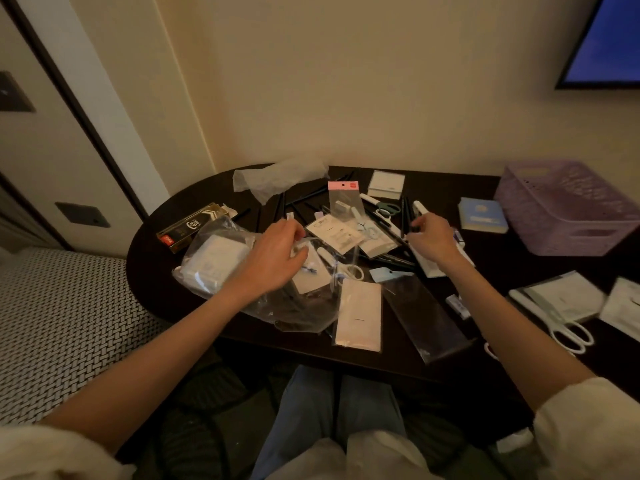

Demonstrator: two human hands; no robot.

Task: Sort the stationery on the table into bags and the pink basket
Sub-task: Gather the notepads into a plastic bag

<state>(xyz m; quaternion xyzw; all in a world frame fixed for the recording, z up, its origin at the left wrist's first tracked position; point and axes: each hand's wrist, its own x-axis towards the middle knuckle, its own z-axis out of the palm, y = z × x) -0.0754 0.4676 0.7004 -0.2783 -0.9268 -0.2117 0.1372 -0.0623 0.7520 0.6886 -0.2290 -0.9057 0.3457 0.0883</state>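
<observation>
Stationery lies scattered over a dark table [162, 271]. My left hand [277, 254] grips the mouth of a clear plastic bag [214, 268] that holds a white pad. My right hand [431, 237] pinches a dark pen [403, 216] among several black pens. Between the hands lie small packaged items [337, 230] and a pink-topped packet [344, 195]. The pink basket [568, 206] stands at the table's right, apart from both hands.
A gold and black pen box [188, 226] sits at the left. White scissors [568, 327] and paper packets lie at the right front. A blue notepad [481, 214] lies beside the basket. An empty clear sleeve [422, 317] and a white packet [358, 313] lie near the front edge.
</observation>
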